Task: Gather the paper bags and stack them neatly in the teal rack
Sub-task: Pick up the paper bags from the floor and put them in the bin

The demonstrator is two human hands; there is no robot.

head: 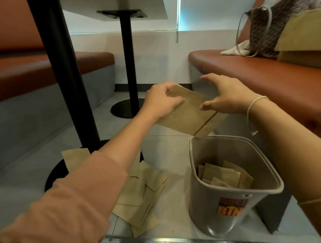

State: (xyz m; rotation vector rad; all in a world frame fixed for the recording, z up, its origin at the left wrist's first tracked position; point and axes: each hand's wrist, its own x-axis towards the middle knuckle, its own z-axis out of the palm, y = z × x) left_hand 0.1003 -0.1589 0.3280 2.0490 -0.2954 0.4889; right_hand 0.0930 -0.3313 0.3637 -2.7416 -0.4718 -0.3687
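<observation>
A flat brown paper bag (188,114) is held in the air above the floor, tilted, its lower end just over the rim of a grey plastic bin (199,189). My left hand (160,103) pinches the bag's far left corner. My right hand (226,94) touches its right edge with thumb below and fingers spread. Inside the bin lie several folded paper bags (226,175). More paper bags (140,193) lie scattered on the floor left of the bin, partly hidden by my left forearm. No teal rack is in view.
A black table pole (65,74) with a round base stands close on the left; a second pole (128,56) stands farther back. Orange benches run along both sides; the right bench (264,74) carries a patterned tote bag (269,30) and a cardboard box (305,47).
</observation>
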